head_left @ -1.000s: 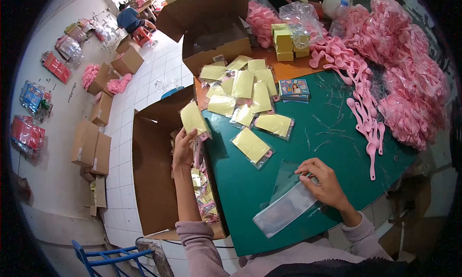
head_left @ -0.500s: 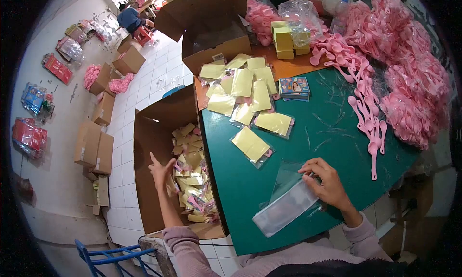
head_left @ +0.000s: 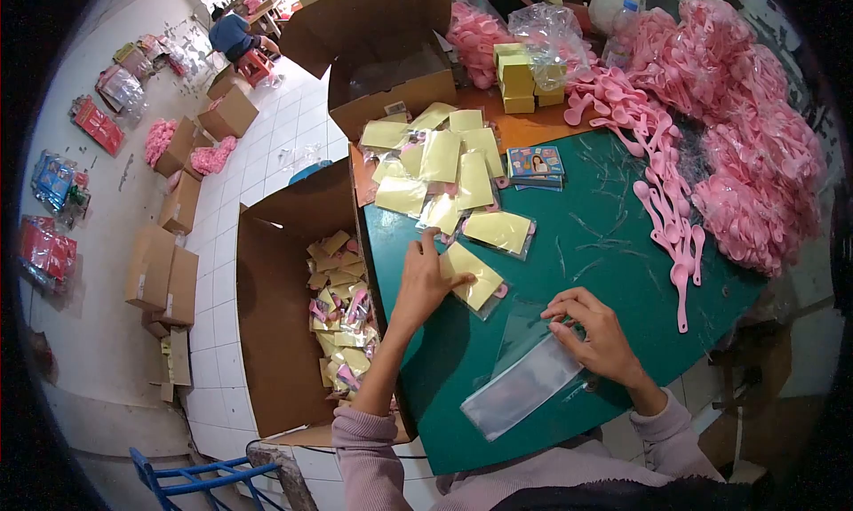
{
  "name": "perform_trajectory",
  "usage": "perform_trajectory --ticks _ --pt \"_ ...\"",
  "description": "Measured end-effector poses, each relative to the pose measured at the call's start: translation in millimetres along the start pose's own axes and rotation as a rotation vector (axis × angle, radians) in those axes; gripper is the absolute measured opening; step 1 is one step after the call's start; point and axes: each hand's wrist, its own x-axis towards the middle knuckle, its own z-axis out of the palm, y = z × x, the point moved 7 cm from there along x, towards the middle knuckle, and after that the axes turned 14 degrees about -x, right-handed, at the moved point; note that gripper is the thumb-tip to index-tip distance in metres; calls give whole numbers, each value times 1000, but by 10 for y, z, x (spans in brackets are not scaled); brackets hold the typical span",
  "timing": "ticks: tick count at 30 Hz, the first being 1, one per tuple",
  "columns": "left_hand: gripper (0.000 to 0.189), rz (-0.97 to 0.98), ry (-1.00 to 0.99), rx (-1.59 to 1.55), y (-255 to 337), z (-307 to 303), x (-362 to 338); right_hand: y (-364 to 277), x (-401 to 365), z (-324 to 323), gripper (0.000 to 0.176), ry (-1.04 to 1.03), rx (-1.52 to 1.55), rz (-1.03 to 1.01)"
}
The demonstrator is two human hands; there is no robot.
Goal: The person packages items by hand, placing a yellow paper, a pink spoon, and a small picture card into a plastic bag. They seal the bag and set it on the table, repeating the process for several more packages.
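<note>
My left hand (head_left: 426, 280) is at the left edge of a flat packet (head_left: 477, 275) with a yellow card and a bit of pink plastic inside. Its thumb lies on the packet, and its fingers are apart. More yellow-card packets (head_left: 442, 160) are heaped just beyond, some overlapping. At the near side of the green table, my right hand (head_left: 597, 338) is curled over a stack of clear plastic bags (head_left: 520, 391). Its fingertips pinch a clear bag (head_left: 524, 329) that sticks up from the stack; the exact grip is partly hidden.
An open cardboard box (head_left: 284, 307) holding many packets stands left of the table (head_left: 622, 289). Pink spoons (head_left: 675, 218) and bagged spoons (head_left: 755, 147) fill the right side. Printed cards (head_left: 536, 163) and yellow card stacks (head_left: 515, 75) lie behind. Another person (head_left: 233, 35) sits far back.
My left hand has moved from above the cardboard box rightward to the nearest packet on the table. Something it had near it over the box is gone from it. My right hand stays at the bags.
</note>
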Motion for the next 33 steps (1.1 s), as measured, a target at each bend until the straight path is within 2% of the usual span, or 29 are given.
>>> perform_trajectory --ticks 1,2,3,4,5,7,8,9,11,12,14,15,17,18,19,21,22,23,25,26,28,29,31,32,33 --pt "76 3 -3 -2 27 -23 5 16 0 8 14 -19 14 13" --pt "76 -92 -77 -136 -8 -34 -3 47 31 -5 14 -16 14 19" --pt "76 -190 -151 -267 -55 -29 -32 30 109 -19 15 -16 -81 -80" --pt "64 -133 -92 -323 -108 -68 -58 19 192 -18 16 -16 -174 -179" --pt "64 -134 -96 -319 -230 -57 -73 60 308 -15 19 13 -226 -208" --pt "56 -202 -161 -529 -438 7 -101 159 626 23 25 103 -396 -264" --pt "45 -241 -177 -546 -406 12 -116 198 775 61 28 163 -514 -288" --pt "45 -242 -174 -543 -322 -5 -143 250 892 133 28 163 -511 -291" --pt "41 -302 -161 -947 -154 16 -180 350 1078 286 35 113 -711 -228" --pt "35 -341 -152 -954 -159 36 -197 319 1098 320 35 117 -709 -233" --pt "35 -333 -108 -993 -174 42 -195 322 1084 530 37 -88 -574 -207" --pt "36 -328 -71 -1035 -186 35 -199 284 1062 562 37 -92 -572 -206" --pt "37 -392 -76 -1137 -183 37 -219 148 1003 636 38 -247 -245 -224" --pt "38 -421 -52 -1221 -163 24 -244 67 978 643 39 -352 -323 -195" --pt "38 -448 -26 -1304 -160 17 -269 92 974 664 39 -351 -325 -196" --pt "38 -454 28 -1279 -224 -63 -324 -71 902 652 45 -227 -186 -521" --pt "37 -462 81 -1253 -285 -136 -362 -95 877 690 42 -284 -237 -603" --pt "37 -460 83 -1254 -351 -182 -397 -104 928 671 42 -283 -239 -605" --pt "38 -327 250 -1270 -542 -456 -447 -171 1074 666 43 -434 -88 -655" --pt "40 -313 278 -1296 -638 -611 -473 -101 1242 657 47 -398 -160 -620" --pt "47 -315 357 -1277 -854 -979 -562 27 1587 550 49 -164 -408 -499" --pt "52 -329 406 -1233 -959 -1166 -619 86 1734 586 49 -162 -407 -498" --pt "67 -260 587 -1130 -1340 -1485 -740 166 2005 551 54 114 -728 -457" --pt "74 -270 673 -776 -1526 -1654 -803 97 2051 546 54 113 -717 -457" --pt "82 -323 764 -414 -1486 -1823 -837 42 2078 584 52 -37 -788 -443"
